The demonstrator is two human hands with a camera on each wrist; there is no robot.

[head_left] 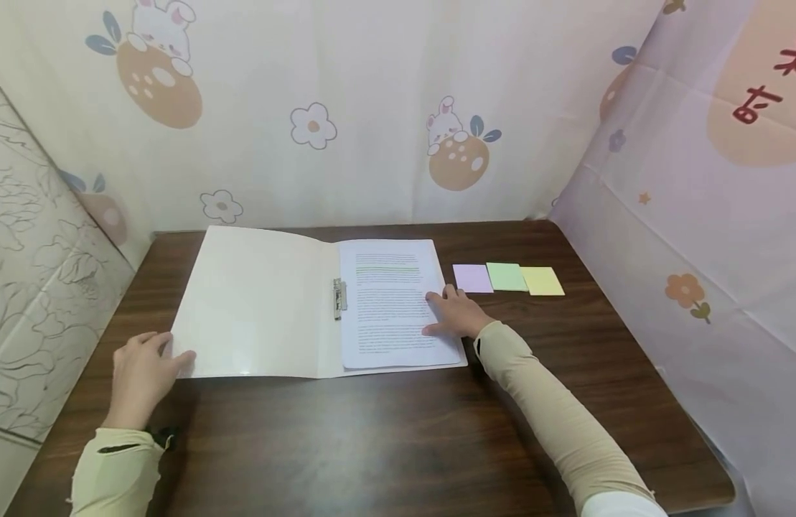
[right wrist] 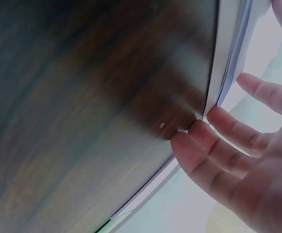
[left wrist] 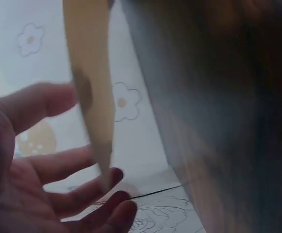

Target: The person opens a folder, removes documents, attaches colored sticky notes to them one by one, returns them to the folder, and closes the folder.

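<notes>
An open white folder (head_left: pixel 255 305) lies on the brown table, with a metal clip (head_left: pixel 337 298) near its spine. Printed sheets (head_left: pixel 391 305) with a green highlighted line lie on its right side. At the near left corner, my left hand (head_left: pixel 144 370) holds the cover's edge, thumb on top. The left wrist view shows the cover (left wrist: pixel 90 63) edge-on, raised off the table, fingertips reaching past its rim. My right hand (head_left: pixel 459 314) rests at the right edge of the sheets, fingers spread; in the right wrist view its fairly straight fingertips (right wrist: pixel 187 148) touch the folder's edge.
Purple (head_left: pixel 473 278), green (head_left: pixel 507 276) and yellow (head_left: pixel 542 281) sticky notes lie in a row right of the folder, just beyond my right hand. Patterned curtains (head_left: pixel 372 179) hang along the back and the sides of the table (head_left: pixel 346 445).
</notes>
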